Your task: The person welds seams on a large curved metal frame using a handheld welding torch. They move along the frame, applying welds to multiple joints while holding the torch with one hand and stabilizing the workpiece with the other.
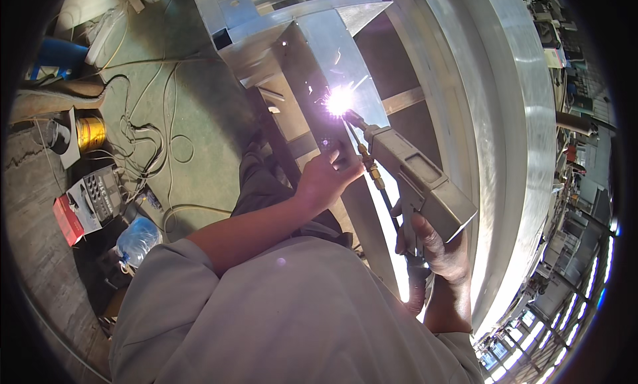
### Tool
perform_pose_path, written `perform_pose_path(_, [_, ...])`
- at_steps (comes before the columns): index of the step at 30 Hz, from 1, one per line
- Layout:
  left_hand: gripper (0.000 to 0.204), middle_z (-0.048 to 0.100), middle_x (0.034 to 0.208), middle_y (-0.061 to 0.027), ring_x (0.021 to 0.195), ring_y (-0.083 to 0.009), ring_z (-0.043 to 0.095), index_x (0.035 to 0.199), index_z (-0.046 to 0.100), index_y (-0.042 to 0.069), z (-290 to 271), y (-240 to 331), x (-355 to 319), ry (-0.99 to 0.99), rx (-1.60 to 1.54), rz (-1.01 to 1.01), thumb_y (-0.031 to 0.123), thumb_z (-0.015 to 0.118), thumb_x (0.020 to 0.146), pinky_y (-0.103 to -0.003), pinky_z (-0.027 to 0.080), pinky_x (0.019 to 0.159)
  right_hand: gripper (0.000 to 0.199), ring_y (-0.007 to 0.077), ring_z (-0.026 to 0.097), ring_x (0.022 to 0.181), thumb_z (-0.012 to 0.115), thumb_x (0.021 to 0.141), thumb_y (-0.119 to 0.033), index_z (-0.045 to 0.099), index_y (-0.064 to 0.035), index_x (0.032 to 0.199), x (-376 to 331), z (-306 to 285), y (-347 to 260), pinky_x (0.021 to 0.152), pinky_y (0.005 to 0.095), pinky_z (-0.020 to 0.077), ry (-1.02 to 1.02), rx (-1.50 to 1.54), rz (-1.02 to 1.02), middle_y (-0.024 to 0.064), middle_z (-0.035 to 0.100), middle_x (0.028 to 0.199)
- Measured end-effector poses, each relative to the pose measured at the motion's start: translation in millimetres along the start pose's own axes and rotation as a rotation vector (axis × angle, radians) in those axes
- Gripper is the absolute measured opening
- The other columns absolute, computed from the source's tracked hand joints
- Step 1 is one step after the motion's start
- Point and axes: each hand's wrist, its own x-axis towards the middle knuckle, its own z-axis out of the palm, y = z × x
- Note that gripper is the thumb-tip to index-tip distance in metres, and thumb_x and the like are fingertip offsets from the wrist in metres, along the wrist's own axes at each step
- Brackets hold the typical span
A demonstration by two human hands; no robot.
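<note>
A boxy metallic handheld welding torch [419, 178] slants up and to the left, with my right hand [442, 251] wrapped round its handle. At its tip a bright white-violet flare [339, 101] throws sparks on a metal beam [332, 45]. A thin tube with a brass fitting [370, 166] runs along the torch's left side. My left hand [325, 181] is closed beside this fitting, its fingers curled and the thumb reaching close to the tube. What lies between those fingers is hidden. Glare covers the spot where the tip meets the metal.
Long curved metal panels [458, 105] rise along my right. Cables [159, 144] snake over the green floor [206, 111] on the left. Near them stand a yellow can [91, 133], a red-and-white box [70, 218], and a clear blue-tinted plastic jug [138, 240]. Cross bars [403, 101] span the frame's gaps.
</note>
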Motion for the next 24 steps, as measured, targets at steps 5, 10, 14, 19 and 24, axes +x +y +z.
perform_pose_path(5, [0.059, 0.074, 0.129, -0.0222, 0.125, -0.0321, 0.072, 0.139, 0.062, -0.009, 1.9, -8.1, 1.0, 0.036, -0.028, 0.024, 0.033, 0.075, 0.100, -0.039, 0.057, 0.100, 0.044, 0.0228, 0.076, 0.079, 0.071, 0.105, -0.007, 0.052, 0.0064, 0.143, -2.6, -4.6, 6.0, 0.065, 0.0363, 0.0670, -0.035, 0.027, -0.020, 0.0189, 0.072, 0.117])
perform_pose_path(10, [0.061, 0.074, 0.128, -0.0219, 0.124, -0.0312, 0.073, 0.141, 0.060, -0.012, -4.1, 10.9, -4.7, -0.001, -0.015, -0.010, 0.032, 0.074, 0.101, -0.038, 0.057, 0.100, 0.047, 0.0223, 0.076, 0.081, 0.071, 0.105, -0.008, 0.051, 0.0055, 0.146, -6.1, -7.6, 8.8, 0.066, 0.0372, 0.0676, -0.039, 0.000, -0.023, 0.0199, 0.073, 0.119])
perform_pose_path(14, [0.063, 0.074, 0.127, -0.0209, 0.123, -0.0293, 0.072, 0.143, 0.057, -0.013, -1.0, -7.7, 1.9, -0.010, -0.054, -0.013, 0.031, 0.073, 0.102, -0.037, 0.056, 0.101, 0.048, 0.0217, 0.075, 0.081, 0.072, 0.105, -0.009, 0.052, 0.0052, 0.146, -9.1, -4.2, 7.9, 0.067, 0.0369, 0.0676, -0.034, 0.049, -0.026, 0.0199, 0.073, 0.119])
perform_pose_path(19, [0.060, 0.075, 0.125, -0.0199, 0.123, -0.0278, 0.073, 0.143, 0.059, -0.013, 2.2, -15.6, 4.9, 0.014, -0.043, 0.021, 0.029, 0.073, 0.102, -0.036, 0.056, 0.101, 0.048, 0.0216, 0.075, 0.080, 0.072, 0.105, -0.009, 0.052, 0.0050, 0.145, -13.1, -3.0, 9.5, 0.067, 0.0363, 0.0674, -0.023, 0.052, -0.023, 0.0197, 0.073, 0.119])
perform_pose_path(24, [0.055, 0.077, 0.122, -0.0189, 0.120, -0.0267, 0.074, 0.140, 0.063, -0.010, 1.9, -6.8, 1.2, 0.043, -0.064, 0.047, 0.029, 0.073, 0.102, -0.035, 0.056, 0.100, 0.047, 0.0213, 0.075, 0.080, 0.072, 0.104, -0.008, 0.053, 0.0049, 0.145, -17.5, -4.1, 12.8, 0.067, 0.0351, 0.0660, -0.021, 0.055, -0.047, 0.0195, 0.074, 0.119])
